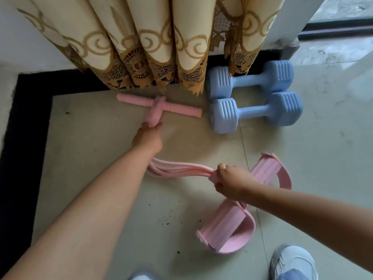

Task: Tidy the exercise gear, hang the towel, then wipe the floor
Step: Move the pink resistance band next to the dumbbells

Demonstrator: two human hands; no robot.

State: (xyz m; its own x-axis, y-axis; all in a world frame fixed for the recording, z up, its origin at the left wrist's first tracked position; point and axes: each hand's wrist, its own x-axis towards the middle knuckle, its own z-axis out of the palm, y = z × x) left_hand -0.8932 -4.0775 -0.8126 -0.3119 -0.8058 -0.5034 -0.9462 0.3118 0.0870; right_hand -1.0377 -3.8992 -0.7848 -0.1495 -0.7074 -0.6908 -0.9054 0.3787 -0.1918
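Pale, glossy floor tiles [113, 158] spread under me, speckled with dark crumbs of dirt and edged by a wide black border strip [26, 126] along the wall. Cream curtains [141, 47] hang in heavy folds above it, printed with tan scrollwork and finished in a brown lace-like hem that brushes the floor.

My left hand [148, 138] reaches forward with its fingers curled round the flat pink neck of the pedal resistance puller, just below its T-shaped handle bar [159, 105]. That bar is a matte foam cylinder with ringed grooves near the middle and the ends, and it lies on the tile close to the curtain hem.

From under my left wrist a bundle of smooth pink elastic tubes [177, 168] runs in a loose curve across to my right hand [232, 182], which is clenched in a fist round the tubes where they meet the foot pedals. The pedals are ribbed foam bars with broad flat loops: one pedal [270, 172] angles away behind my right hand, the other pedal [224, 229] lies nearer me with its strap curled on the tile.

Two light-blue dumbbells [256, 110] rest side by side just right of the handle bar, with blocky faceted heads, grooved faces and a dull plastic-looking coating. The farther one is tucked partly under the curtain.

My pale sneaker [292, 261] shows at the bottom right.
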